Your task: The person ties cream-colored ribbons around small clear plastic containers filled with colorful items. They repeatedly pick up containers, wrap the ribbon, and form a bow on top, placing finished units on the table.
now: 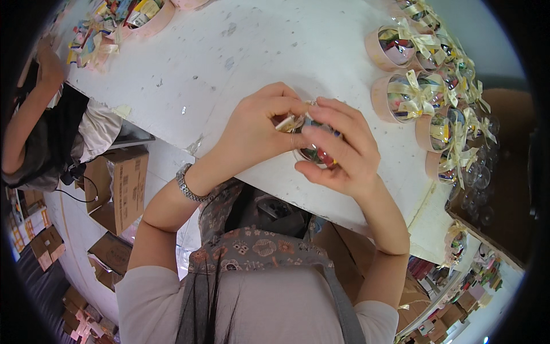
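Both hands meet over a small round clear container [310,155] with colourful wrapped pieces inside, above the white table [258,56]. My right hand [350,150] curls around its right side, thumb and fingers on the clear wall. At its upper left, my left hand [258,122] pinches a pale cream piece [288,124], which looks like ribbon. Fingers cover much of the container, so its base and most of its top are hidden.
Several pink round boxes with clear tops and cream bows [393,96] crowd the table's right side. Beyond them, clear empty covers [481,176] lie in a brown carton. Colourful packets fill a pink tray [161,21] at upper left. Another person's arm [47,81] and cardboard boxes [129,185] are at left.
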The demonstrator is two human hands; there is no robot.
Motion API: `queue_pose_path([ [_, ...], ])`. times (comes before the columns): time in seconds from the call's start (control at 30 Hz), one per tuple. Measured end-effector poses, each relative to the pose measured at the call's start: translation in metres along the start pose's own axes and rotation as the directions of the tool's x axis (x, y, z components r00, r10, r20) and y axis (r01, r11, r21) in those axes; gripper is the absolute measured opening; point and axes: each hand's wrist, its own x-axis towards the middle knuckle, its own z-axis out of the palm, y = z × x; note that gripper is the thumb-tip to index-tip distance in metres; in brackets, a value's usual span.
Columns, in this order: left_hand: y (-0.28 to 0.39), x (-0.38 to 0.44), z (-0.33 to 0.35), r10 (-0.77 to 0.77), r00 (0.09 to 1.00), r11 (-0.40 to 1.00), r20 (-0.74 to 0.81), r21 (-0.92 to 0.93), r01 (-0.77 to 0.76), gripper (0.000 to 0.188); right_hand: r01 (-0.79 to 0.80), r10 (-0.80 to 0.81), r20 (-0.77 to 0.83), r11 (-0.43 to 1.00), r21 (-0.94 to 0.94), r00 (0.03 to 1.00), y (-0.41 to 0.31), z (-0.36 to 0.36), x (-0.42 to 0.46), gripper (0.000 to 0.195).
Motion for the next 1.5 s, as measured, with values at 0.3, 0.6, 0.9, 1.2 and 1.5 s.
queue_pose_path([
  [0.3, -0.009, 0.001, 0.007, 0.074, 0.996, 0.993, -0.048, 0.091, -0.069, 0.03, 0.215, -0.209, 0.05, 0.963, -0.163, 0.977, 0.005, -0.01, -0.006, 0.044],
  [0.6, 0.006, 0.004, -0.002, -0.118, 0.982, 0.991, 0.144, -0.046, 0.126, 0.042, -0.08, 0.083, -0.047, 0.994, 0.075, 0.995, 0.017, -0.008, 0.002, 0.051],
  [0.9, -0.009, 0.017, -0.004, 0.049, 0.966, 0.994, 0.253, -0.103, -0.023, 0.058, -0.09, 0.092, -0.164, 0.996, 0.022, 0.982, 0.015, -0.001, -0.003, 0.053],
  [1.2, -0.003, 0.011, -0.007, -0.126, 0.975, 0.973, 0.181, -0.167, 0.157, 0.039, -0.168, 0.166, -0.044, 0.984, -0.05, 0.985, 0.009, -0.003, 0.003, 0.05],
  [1.5, -0.011, 0.011, -0.001, 0.109, 0.972, 0.986, 0.206, -0.15, -0.079, 0.036, -0.091, 0.086, -0.108, 0.995, -0.039, 0.99, 0.014, -0.005, 0.0, 0.046],
])
